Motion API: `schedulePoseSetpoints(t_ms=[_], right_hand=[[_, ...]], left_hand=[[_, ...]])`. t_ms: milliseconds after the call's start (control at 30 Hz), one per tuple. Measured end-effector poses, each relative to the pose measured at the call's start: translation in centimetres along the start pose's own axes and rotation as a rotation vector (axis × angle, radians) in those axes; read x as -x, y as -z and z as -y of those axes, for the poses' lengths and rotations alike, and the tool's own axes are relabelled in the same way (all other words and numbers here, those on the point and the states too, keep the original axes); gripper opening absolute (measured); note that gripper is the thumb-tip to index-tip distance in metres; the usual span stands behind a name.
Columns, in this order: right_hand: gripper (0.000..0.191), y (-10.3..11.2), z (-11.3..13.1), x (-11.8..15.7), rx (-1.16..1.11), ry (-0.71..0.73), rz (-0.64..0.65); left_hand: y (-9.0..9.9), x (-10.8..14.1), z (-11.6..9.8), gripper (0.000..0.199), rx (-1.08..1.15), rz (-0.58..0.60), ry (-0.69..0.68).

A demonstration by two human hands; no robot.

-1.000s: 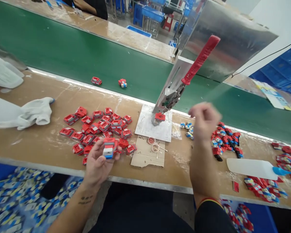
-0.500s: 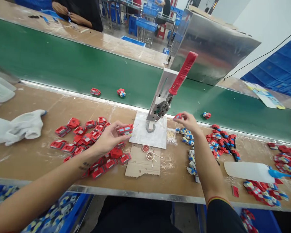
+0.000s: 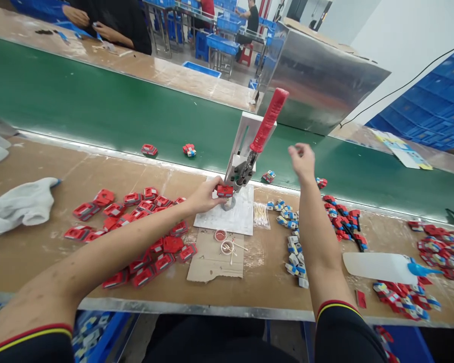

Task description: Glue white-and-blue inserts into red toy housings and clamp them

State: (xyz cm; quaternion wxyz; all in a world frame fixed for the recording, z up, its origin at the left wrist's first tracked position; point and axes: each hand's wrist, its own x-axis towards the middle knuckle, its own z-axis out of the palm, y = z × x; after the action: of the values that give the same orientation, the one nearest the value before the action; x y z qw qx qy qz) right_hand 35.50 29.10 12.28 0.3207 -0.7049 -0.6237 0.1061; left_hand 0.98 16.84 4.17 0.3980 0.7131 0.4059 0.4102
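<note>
My left hand [image 3: 207, 195] pinches a small red toy car body [image 3: 224, 191] over the foot of a hand lever press [image 3: 242, 166]. The press stands on a white plate [image 3: 204, 220], and its red handle [image 3: 270, 118] tilts up to the right. Over the green belt, to the right of that handle, my right hand [image 3: 303, 160] is raised with nothing visible in its loosely bent fingers. Below and left of it a small red, white and blue toy part [image 3: 268, 176] lies on the belt's near edge. Many red car bodies [image 3: 147, 206] lie under and around my left forearm.
Cotton swabs [image 3: 261, 215], small cups [image 3: 227, 247] on cardboard [image 3: 215, 269] and blue-white parts [image 3: 295, 252] lie near the press. A squeeze bottle [image 3: 378, 265] lies among toy parts on the right. A metal housing [image 3: 321, 80] spans the belt. A co-worker's hands [image 3: 109, 33] are across it.
My left hand has brought the red car body right to the press foot. My right hand has let go of its red part, now on the belt, and risen up and right.
</note>
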Motion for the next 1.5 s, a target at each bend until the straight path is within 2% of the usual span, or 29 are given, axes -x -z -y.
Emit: schedulePoseSetpoints(t_ms=[67, 133, 200, 233, 300, 400, 567, 700, 767, 933, 1000, 1033, 1133, 1167, 1200, 1267, 1333, 1400, 1500], right_hand=[[0.053, 2.2, 2.7, 0.6, -0.203, 0.193, -0.204], [0.059, 3.7, 6.6, 2.4, -0.467, 0.489, -0.336], [0.061, 4.4, 10.8, 4.9, -0.581, 0.707, -0.34], [0.063, 4.5, 12.6, 6.1, -0.598, 0.753, -0.301], [0.069, 4.1, 15.6, 8.3, -0.622, 0.787, -0.201], [0.077, 2.9, 17.6, 10.5, -0.679, 0.784, -0.068], [0.075, 2.1, 17.3, 13.3, -0.796, 0.797, 0.01], [0.042, 2.5, 15.5, 16.3, -0.811, 0.885, 0.028], [0.033, 2.5, 14.3, 17.8, -0.748, 0.955, 0.05], [0.047, 1.5, 10.7, 20.8, -0.518, 1.125, 0.131], [0.043, 1.1, 9.4, 21.9, -0.483, 1.095, 0.155], [0.037, 0.9, 8.9, 22.4, -0.518, 1.033, 0.13], [0.015, 0.6, 8.5, 23.4, -0.787, 0.664, 0.031], [0.02, 0.6, 8.9, 23.6, -0.872, 0.523, 0.071], [0.028, 0.5, 9.3, 23.7, -0.93, 0.397, 0.166], [0.044, 0.4, 10.6, 24.0, -0.985, 0.222, 0.421], [0.057, 0.3, 11.6, 24.2, -1.028, 0.134, 0.562], [0.063, 0.2, 12.1, 24.6, -1.082, 0.091, 0.565], [0.063, -0.3, 11.6, 25.0, -1.093, 0.084, 0.533]], left_hand=[[-0.4, -0.3, 0.0, 0.034, 0.002, 0.014, -0.001], [-0.8, -0.5, 0.1, 0.035, 0.004, 0.026, 0.001], [-1.2, -0.7, 0.4, 0.038, 0.006, 0.029, 0.004], [-1.4, -0.8, 0.5, 0.039, 0.006, 0.026, 0.006], [-1.7, -0.8, 0.7, 0.038, 0.007, 0.014, 0.009], [-1.9, -0.8, 0.9, 0.036, 0.013, 0.005, 0.006], [-2.2, -0.6, 0.8, 0.036, 0.026, 0.017, -0.011], [-2.6, -0.3, 0.8, 0.034, 0.024, 0.016, -0.033], [-2.8, -0.1, 0.7, 0.032, 0.022, 0.007, -0.045], [-2.9, 0.6, 0.4, 0.032, 0.012, 0.003, -0.075], [-2.9, 0.6, 0.4, 0.029, 0.003, 0.005, -0.078], [-3.0, 0.6, 0.5, 0.028, -0.003, 0.001, -0.074], [-3.0, 0.4, 0.7, 0.029, -0.023, -0.006, -0.063], [-3.0, 0.3, 0.7, 0.03, -0.03, -0.003, -0.062], [-3.1, 0.3, 0.7, 0.03, -0.037, 0.0, -0.063], [-3.1, 0.4, 0.5, 0.029, -0.051, 0.003, -0.069], [-3.2, 0.6, 0.3, 0.027, -0.067, -0.004, -0.071], [-3.4, 0.8, 0.1, 0.025, -0.084, -0.015, -0.065], [-3.5, 0.9, 0.1, 0.025, -0.103, -0.017, -0.051]])
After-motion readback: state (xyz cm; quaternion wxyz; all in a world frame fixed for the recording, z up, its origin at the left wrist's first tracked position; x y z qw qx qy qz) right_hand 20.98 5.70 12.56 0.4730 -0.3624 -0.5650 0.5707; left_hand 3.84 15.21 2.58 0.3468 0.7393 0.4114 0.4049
